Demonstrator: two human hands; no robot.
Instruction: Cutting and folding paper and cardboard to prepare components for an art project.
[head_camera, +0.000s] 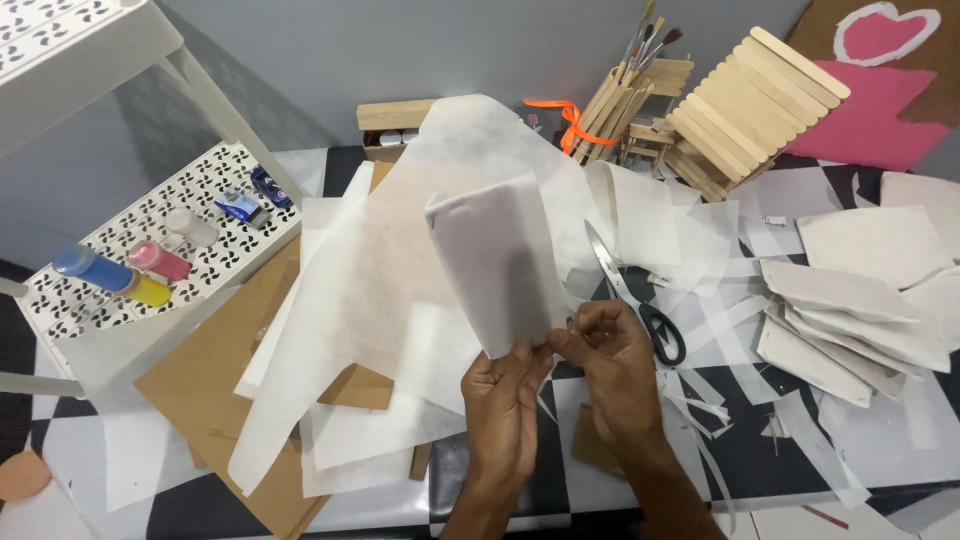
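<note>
Folded white paper piece (497, 262) held upright above tabletop (590, 470), centre of view. Left hand (503, 395) pinches its bottom edge; right hand (610, 350) grips the lower right corner. Scissors (635, 295) lie just right of it. Loose thin paper sheets (360, 300) and cardboard (215, 400) spread underneath; stick house (745, 105) far right.

Left hand (505, 395) and right hand (605, 350) pinch bottom edge of a folded white paper piece (495, 260), held upright. Scissors (640, 300) lie just right, on paper scraps (720, 300).
</note>
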